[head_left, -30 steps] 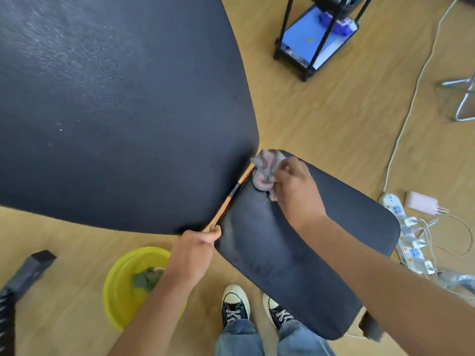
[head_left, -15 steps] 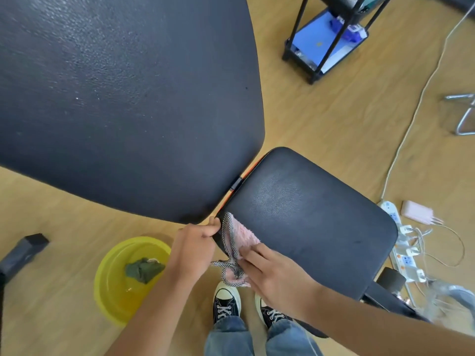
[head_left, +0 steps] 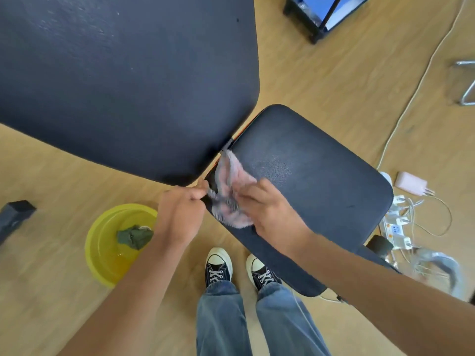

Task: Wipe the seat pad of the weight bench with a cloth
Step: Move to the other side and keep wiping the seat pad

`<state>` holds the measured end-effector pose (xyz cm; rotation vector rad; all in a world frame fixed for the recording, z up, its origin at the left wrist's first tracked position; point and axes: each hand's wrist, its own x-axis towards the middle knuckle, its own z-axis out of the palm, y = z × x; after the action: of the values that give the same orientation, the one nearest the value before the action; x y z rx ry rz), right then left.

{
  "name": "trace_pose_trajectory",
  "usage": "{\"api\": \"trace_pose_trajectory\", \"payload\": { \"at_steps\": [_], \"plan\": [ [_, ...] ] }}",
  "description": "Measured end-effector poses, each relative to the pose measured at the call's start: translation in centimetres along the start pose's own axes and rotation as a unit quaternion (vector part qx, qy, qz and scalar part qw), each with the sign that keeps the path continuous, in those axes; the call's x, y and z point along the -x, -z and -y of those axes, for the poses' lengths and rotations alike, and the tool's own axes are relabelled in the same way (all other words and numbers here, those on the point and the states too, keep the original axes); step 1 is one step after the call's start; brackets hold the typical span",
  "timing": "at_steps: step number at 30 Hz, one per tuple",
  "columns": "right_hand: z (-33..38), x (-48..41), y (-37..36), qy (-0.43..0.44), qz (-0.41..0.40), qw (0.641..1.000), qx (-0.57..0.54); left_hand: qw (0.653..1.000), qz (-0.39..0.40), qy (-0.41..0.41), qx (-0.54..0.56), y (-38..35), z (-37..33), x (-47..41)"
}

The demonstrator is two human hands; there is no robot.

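Both hands (head_left: 226, 206) on crumpled pink cloth (head_left: 231, 191) atop black seat pad (head_left: 308, 181).

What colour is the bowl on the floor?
The bowl is yellow, seen clearly in the head view.

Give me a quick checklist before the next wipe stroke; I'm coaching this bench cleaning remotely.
1. Pink cloth lies on the seat pad: ok, at its near-left corner.
2. Right hand presses the cloth: ok.
3. Left hand steadies the pad edge: ok, fingers pinch the cloth's corner there.
4. Rest of the pad free of obstacles: ok.
5. Yellow basin with the green rag clear of the feet: ok, on the floor to the left.
6. Cloth damp enough: cannot tell.
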<state>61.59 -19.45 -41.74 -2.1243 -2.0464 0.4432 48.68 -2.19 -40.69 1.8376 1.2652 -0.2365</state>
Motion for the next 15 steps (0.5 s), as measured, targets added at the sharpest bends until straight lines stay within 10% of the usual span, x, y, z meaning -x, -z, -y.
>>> {"api": "trace_pose_trajectory", "payload": {
  "at_steps": [4,11,15],
  "plan": [
    [0.0,8.8,0.4,0.162,0.134,0.977,0.020,0.998,0.003,-0.028,-0.049,-0.2,-0.8,0.9],
    [-3.8,0.4,-0.3,-0.274,-0.151,0.948,-0.061,0.989,0.007,-0.064,-0.130,-0.1,-0.8,0.2],
    [2.9,6.1,-2.3,-0.097,-0.018,0.994,-0.043,0.991,0.020,-0.032,-0.126,0.0,-0.7,0.2]
  ]
}}
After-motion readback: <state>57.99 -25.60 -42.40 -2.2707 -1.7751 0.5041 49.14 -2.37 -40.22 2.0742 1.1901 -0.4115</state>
